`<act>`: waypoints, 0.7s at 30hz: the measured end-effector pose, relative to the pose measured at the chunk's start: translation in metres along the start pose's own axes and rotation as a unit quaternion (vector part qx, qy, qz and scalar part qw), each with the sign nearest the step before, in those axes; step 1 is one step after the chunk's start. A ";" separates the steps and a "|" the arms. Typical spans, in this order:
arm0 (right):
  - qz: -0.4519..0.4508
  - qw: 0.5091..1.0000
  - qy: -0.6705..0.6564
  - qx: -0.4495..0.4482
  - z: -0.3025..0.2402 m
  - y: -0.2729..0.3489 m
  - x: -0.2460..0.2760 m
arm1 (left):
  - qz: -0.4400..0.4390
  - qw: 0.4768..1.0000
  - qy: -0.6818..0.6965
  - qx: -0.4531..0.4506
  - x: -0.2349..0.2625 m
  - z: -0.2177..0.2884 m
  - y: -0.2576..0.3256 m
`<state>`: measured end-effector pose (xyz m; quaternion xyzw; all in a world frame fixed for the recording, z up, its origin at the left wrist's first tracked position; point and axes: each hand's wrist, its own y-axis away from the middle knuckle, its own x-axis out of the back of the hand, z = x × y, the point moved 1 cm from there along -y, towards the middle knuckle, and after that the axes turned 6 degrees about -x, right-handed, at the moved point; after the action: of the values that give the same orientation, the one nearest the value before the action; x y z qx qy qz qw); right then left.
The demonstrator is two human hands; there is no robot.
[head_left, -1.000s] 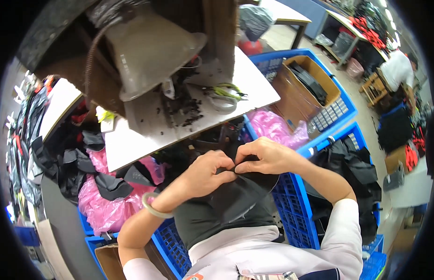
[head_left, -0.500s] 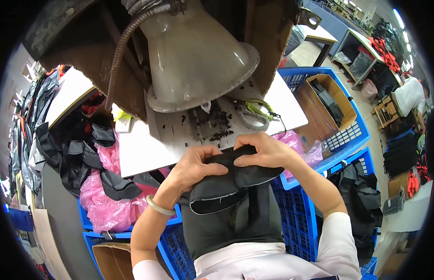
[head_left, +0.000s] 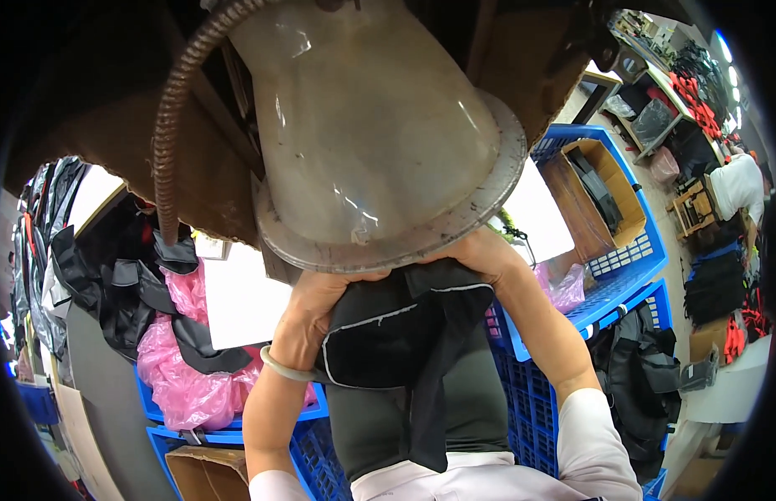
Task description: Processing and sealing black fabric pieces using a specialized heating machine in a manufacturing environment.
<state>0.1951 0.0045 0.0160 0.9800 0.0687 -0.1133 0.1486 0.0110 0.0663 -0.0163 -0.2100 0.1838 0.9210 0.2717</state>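
Note:
A black fabric piece with pale raw edges hangs between my hands, above my lap. Its near end gapes like a sleeve, and a narrow black strip dangles from it. My left hand, with a pale bangle at the wrist, is closed on the fabric's left side. My right hand grips the far right part. A bell-shaped, cloudy plastic hood hides most fingertips and the fabric's far end, which is beneath or behind its rim.
A ribbed metal hose runs beside the hood, with cardboard around it. The white tabletop lies beyond my hands. Blue crates flank me, with pink plastic bags and black fabric pieces at left. A person bends at far right.
My hands and the fabric have moved forward, under or behind the hood's rim. The fabric's open end has tipped up toward me. The hood looks larger and nearer.

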 end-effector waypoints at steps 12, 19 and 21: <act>0.034 0.999 -0.008 0.017 -0.005 -0.005 0.007 | 0.061 0.994 -0.008 -0.093 0.051 -0.029 -0.031; 0.067 0.993 0.050 0.081 0.003 -0.022 0.014 | -0.014 0.952 0.305 0.030 0.005 -0.009 -0.022; 0.096 0.994 0.028 0.049 0.005 -0.023 0.016 | -0.044 0.900 0.424 0.089 -0.013 0.001 -0.016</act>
<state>0.2055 0.0264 0.0008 0.9909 -0.0271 -0.0740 0.1089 0.0301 0.0737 -0.0123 -0.5634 0.3537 0.7117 0.2257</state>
